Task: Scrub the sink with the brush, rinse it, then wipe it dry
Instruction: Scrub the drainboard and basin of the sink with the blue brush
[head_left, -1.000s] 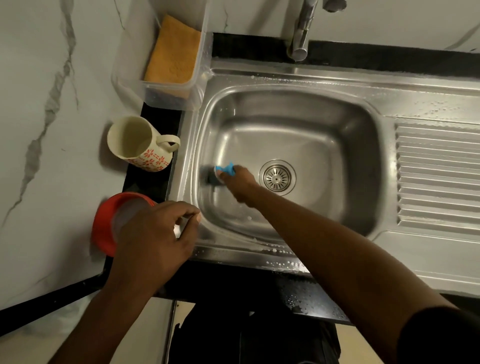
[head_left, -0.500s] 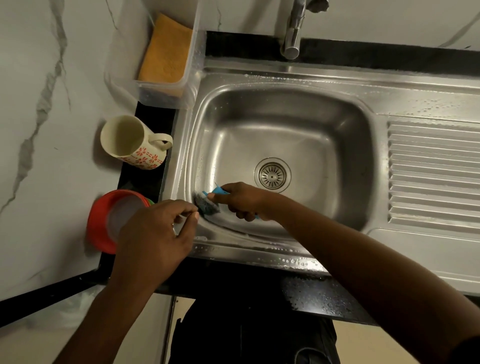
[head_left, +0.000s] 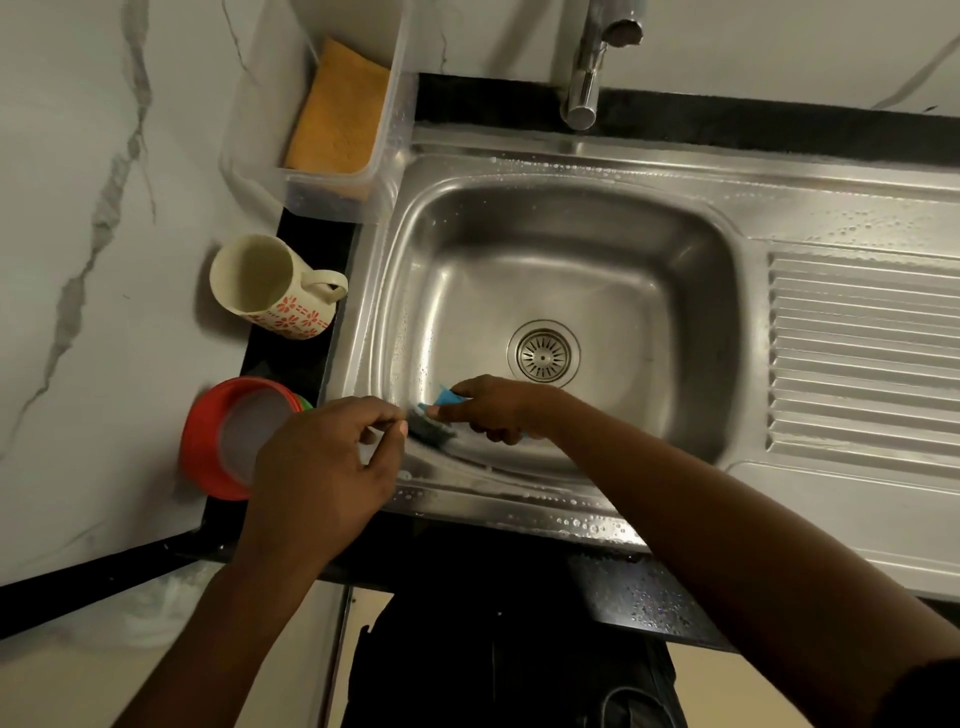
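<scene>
Lying in the basin's front-left corner, the brush (head_left: 434, 423) pointed its dark bristle head leftward from the grip, its long axis roughly parallel to the front wall of the sink (head_left: 519, 488). The right hand (head_left: 493, 410) gripped the blue handle, fingers wrapped round it. The left hand (head_left: 322, 467) sat just beside the bristles at the front-left rim, fingers curled; whether it held anything could not be told. It was the nearest obstruction to a leftward stroke. The drain (head_left: 543, 353) lay just behind the right hand. A mug (head_left: 270, 286), a red container (head_left: 208, 441) and a tub (head_left: 332, 200) holding an orange cloth (head_left: 337, 119) stood on the counter to the left.
</scene>
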